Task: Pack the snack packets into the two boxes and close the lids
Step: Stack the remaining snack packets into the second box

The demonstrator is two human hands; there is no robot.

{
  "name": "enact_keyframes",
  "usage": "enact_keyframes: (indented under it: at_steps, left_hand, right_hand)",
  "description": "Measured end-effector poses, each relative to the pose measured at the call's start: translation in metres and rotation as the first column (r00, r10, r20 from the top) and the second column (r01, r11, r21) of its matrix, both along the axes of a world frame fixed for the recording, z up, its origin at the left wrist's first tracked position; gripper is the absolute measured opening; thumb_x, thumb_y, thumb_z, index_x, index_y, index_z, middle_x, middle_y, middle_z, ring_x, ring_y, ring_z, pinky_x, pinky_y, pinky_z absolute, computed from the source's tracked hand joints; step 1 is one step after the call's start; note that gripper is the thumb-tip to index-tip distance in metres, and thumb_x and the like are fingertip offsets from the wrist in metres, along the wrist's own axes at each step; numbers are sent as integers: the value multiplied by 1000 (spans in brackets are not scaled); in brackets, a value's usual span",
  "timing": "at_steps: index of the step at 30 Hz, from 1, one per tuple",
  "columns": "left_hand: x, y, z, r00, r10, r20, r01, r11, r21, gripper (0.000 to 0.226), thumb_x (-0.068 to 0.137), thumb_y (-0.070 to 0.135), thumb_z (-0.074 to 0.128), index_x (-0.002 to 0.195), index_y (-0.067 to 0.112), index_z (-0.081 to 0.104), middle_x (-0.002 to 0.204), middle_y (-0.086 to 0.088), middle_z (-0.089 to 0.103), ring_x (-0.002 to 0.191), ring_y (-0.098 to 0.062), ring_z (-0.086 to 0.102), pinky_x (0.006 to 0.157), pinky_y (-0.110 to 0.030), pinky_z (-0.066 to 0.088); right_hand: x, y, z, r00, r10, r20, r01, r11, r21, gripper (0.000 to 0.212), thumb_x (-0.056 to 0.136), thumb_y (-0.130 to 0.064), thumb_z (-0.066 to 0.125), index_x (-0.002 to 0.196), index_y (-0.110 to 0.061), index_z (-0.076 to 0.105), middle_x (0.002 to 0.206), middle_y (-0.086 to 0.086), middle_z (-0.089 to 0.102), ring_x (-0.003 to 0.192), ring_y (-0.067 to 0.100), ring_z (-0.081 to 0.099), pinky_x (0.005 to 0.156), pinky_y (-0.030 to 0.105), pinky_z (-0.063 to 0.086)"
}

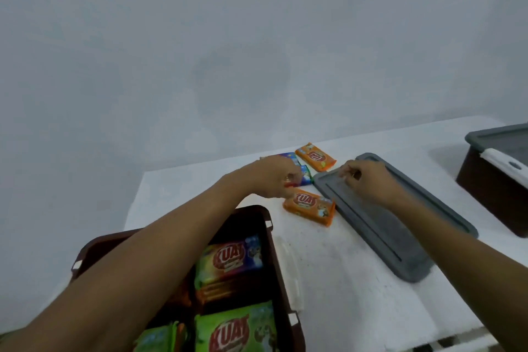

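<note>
An open brown box point(274, 260) at the near left holds several snack packets, green and orange point(234, 328). My left hand point(274, 177) reaches over it to the far packets and closes its fingers on a blue-green packet point(306, 175). One orange packet point(310, 206) lies just below that hand, another orange packet point(315, 156) lies beyond it. A grey lid point(385, 226) lies flat on the table to the right. My right hand point(363, 177) rests on the lid's far end, fingers curled at its edge. A second brown box point(491, 186) with a grey lid point(503, 137) on it stands at the far right.
The white table point(328, 280) ends at a grey wall behind the packets and drops off at the left, past the open box. White clips point(292, 319) sit on the open box's rim.
</note>
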State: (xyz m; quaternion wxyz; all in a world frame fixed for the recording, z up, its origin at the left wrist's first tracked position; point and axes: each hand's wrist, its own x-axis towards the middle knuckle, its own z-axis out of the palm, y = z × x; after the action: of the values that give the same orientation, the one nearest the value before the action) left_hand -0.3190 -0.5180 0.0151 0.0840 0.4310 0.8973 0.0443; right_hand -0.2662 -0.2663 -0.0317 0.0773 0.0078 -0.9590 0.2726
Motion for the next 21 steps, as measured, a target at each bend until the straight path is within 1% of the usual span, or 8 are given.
enact_keyframes:
  at_steps: [4, 6, 9, 11, 13, 16, 19, 21]
  left_hand:
    - [-26, 28, -13, 996, -16, 84, 32, 981, -191, 43, 84, 35, 71, 122, 20, 58, 122, -1, 58, 109, -20, 52, 94, -39, 46]
    - [-34, 40, -19, 991, -19, 132, 56, 958, -283, 55, 80, 38, 75, 128, 22, 53, 127, 0, 56, 114, -20, 51, 96, -38, 45]
    - [-42, 54, -31, 986, -40, 164, 101, 919, -381, 67, 76, 41, 79, 132, 24, 49, 128, -1, 54, 115, -20, 51, 92, -34, 46]
    - [-43, 64, -39, 986, -83, 142, 135, 902, -410, 71, 73, 43, 81, 132, 23, 47, 128, -2, 54, 115, -21, 52, 90, -32, 45]
    - [-43, 70, -45, 987, -132, 93, 160, 889, -430, 75, 72, 44, 81, 134, 21, 45, 129, -3, 54, 116, -21, 52, 91, -34, 44]
    - [-45, 72, -45, 987, -131, 90, 157, 890, -429, 78, 73, 43, 80, 137, 21, 42, 130, -3, 54, 116, -21, 53, 92, -35, 46]
    - [-48, 66, -37, 990, -31, 134, 81, 917, -391, 83, 73, 40, 81, 140, 22, 36, 129, -2, 54, 113, -20, 54, 84, -30, 42]
    - [-51, 58, -30, 989, 48, 139, 7, 929, -369, 84, 73, 40, 80, 140, 25, 31, 127, 0, 55, 110, -20, 55, 83, -30, 45]
  right_hand:
    - [-34, 25, -8, 1000, 14, 8, -14, 1000, -16, 14, 86, -7, 63, 87, -20, 69, 80, -4, 65, 79, 17, 63, 69, 24, 42]
    - [-49, 33, -8, 999, 19, 47, -17, 999, -33, 13, 87, -10, 61, 91, -18, 71, 85, -2, 67, 80, 16, 62, 70, 25, 44]
    - [-72, 39, -9, 996, 17, 84, -15, 999, -32, 12, 88, -16, 62, 91, -25, 68, 89, -5, 66, 82, 13, 62, 76, 31, 53]
    - [-89, 42, -9, 996, 24, 82, -21, 999, -34, 9, 87, -20, 63, 88, -29, 65, 91, -6, 67, 86, 15, 63, 78, 36, 54]
    - [-104, 40, -10, 994, 25, 103, -21, 999, -43, 7, 88, -23, 65, 94, -26, 65, 97, -3, 65, 92, 18, 62, 77, 33, 51]
    - [-123, 30, -12, 984, 21, 176, -20, 1000, -6, 33, 88, -35, 67, 117, -20, 59, 116, 4, 61, 100, 18, 57, 81, 30, 46]
    - [-138, 14, -15, 958, 22, 285, -25, 1000, 7, 56, 87, -40, 68, 135, -20, 46, 133, 10, 56, 115, 25, 56, 90, 37, 48]
    - [-144, 3, -20, 936, 23, 351, -37, 999, 32, 66, 86, -40, 68, 141, -20, 38, 136, 12, 54, 116, 27, 56, 92, 38, 49]
